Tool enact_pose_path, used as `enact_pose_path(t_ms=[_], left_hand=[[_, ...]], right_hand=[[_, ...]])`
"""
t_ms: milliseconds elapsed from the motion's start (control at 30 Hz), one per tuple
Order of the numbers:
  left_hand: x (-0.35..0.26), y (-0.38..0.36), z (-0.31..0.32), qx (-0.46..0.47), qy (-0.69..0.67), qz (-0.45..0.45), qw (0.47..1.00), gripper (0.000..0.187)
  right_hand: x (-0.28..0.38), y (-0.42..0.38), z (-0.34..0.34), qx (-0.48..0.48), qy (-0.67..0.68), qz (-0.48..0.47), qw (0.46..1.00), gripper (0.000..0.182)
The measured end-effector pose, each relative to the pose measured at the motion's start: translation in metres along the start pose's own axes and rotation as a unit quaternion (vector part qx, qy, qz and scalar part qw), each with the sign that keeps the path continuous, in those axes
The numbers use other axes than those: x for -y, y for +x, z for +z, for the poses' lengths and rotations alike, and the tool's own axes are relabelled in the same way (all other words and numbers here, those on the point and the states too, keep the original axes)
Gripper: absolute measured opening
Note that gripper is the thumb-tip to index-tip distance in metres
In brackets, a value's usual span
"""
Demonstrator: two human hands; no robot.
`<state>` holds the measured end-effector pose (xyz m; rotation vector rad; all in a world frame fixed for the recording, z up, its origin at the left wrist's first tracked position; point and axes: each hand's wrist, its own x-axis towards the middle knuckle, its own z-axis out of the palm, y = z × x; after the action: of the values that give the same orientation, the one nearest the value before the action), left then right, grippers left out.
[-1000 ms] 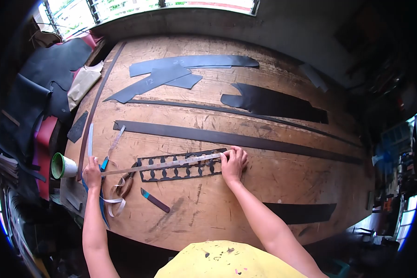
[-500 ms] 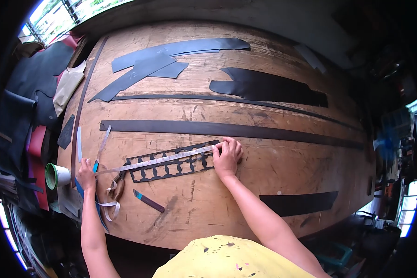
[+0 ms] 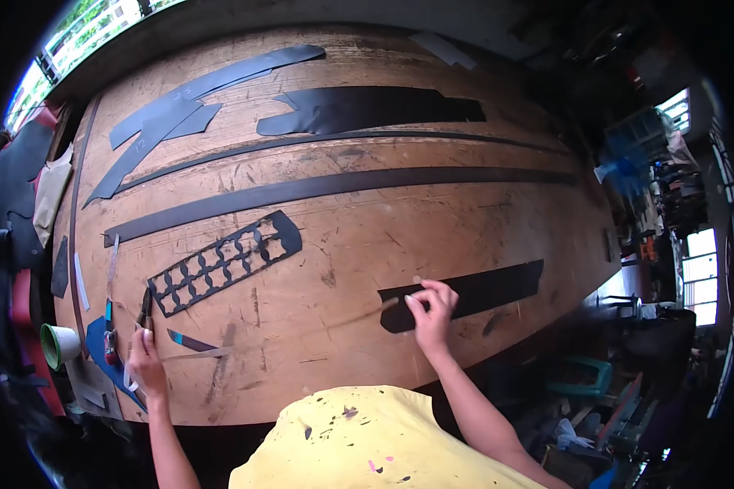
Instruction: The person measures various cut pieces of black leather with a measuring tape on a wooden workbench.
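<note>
A measuring tape is stretched low over the tabletop between my hands, blurred toward its right part. My left hand is closed on the tape, beside a dark pointed tool I cannot make out fully. The fingers of my right hand pinch the tape's other end, above a black leather strip. A black leather panel with rows of cutouts lies beyond the tape. Near my left hand, a knife with a teal end is partly covered by the tape.
A long dark leather strip crosses the wooden table. Farther back lie a black leather piece and grey marked pieces. A white-and-green cup stands at the left edge, near a blue piece.
My right hand has moved right and nearer me with the tape end, off the cutout panel to the black strip. My left hand keeps the tape, now nearer me. The view has turned right.
</note>
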<state>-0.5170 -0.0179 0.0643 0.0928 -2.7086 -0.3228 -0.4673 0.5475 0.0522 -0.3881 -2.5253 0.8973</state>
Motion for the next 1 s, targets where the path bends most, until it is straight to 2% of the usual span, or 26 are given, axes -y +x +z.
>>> enact_pose_path(t_ms=[100,167,233,267,333,367,433,467,500,567,633,667,767,833,900,967,1000], left_hand=[[-0.039,-0.040,0.023,0.024,-0.038,0.018,0.999,0.019],[-0.055,-0.045,0.020,0.032,-0.046,0.031,0.998,0.018],[-0.055,-0.046,0.025,0.027,-0.022,0.056,0.998,0.017],[-0.053,-0.046,0.026,0.042,-0.026,0.034,0.998,0.016],[-0.052,-0.042,0.026,0.016,-0.005,0.073,0.997,0.015],[-0.061,-0.036,0.021,-0.005,0.013,0.105,0.994,0.013],[-0.095,-0.036,0.015,0.023,0.027,0.083,0.996,0.011],[-0.118,-0.039,0.014,0.082,-0.049,0.062,0.993,0.010],[-0.142,-0.041,0.014,0.140,-0.125,0.039,0.982,0.010],[-0.204,-0.052,0.015,0.228,-0.281,0.152,0.920,0.011],[-0.253,-0.067,0.007,0.297,-0.262,0.261,0.880,0.013],[-0.263,-0.076,0.013,0.322,-0.252,0.268,0.872,0.012],[-0.275,-0.095,0.029,0.344,-0.213,0.288,0.868,0.014],[-0.277,-0.098,0.035,0.386,-0.185,0.259,0.866,0.015],[-0.279,-0.094,0.034,0.375,-0.212,0.261,0.864,0.014],[-0.280,-0.090,0.034,0.449,-0.266,0.230,0.821,0.013],[-0.282,-0.087,0.035,0.449,-0.266,0.230,0.822,0.013]], right_hand=[[-0.045,-0.043,-0.055,-0.027,-0.028,0.110,0.993,0.014],[-0.047,-0.053,-0.064,-0.046,-0.042,0.109,0.992,0.013],[-0.045,-0.056,-0.061,-0.041,-0.034,0.081,0.995,0.013],[-0.039,-0.057,-0.056,-0.041,-0.045,0.043,0.997,0.014],[-0.031,-0.060,-0.040,-0.005,-0.047,0.007,0.999,0.025],[-0.025,-0.058,-0.030,0.008,-0.045,-0.015,0.999,0.030],[-0.011,-0.052,-0.013,0.013,-0.050,-0.036,0.998,0.035],[-0.008,-0.051,-0.006,0.017,-0.052,-0.030,0.998,0.037],[-0.011,-0.051,0.004,0.014,-0.053,-0.029,0.998,0.032],[-0.013,-0.049,0.012,0.014,-0.057,-0.007,0.998,0.024],[-0.018,-0.048,0.009,0.020,-0.018,0.000,1.000,0.021],[-0.018,-0.047,0.004,0.031,0.018,0.010,0.999,0.019],[-0.019,-0.052,-0.023,0.073,0.238,0.176,0.952,0.006],[-0.027,-0.058,-0.036,0.063,0.223,0.191,0.954,0.007],[-0.036,-0.064,-0.043,0.055,0.220,0.235,0.945,0.006],[-0.045,-0.071,-0.043,0.052,0.209,0.255,0.943,0.006],[-0.049,-0.073,-0.040,0.047,0.199,0.275,0.939,0.006]])
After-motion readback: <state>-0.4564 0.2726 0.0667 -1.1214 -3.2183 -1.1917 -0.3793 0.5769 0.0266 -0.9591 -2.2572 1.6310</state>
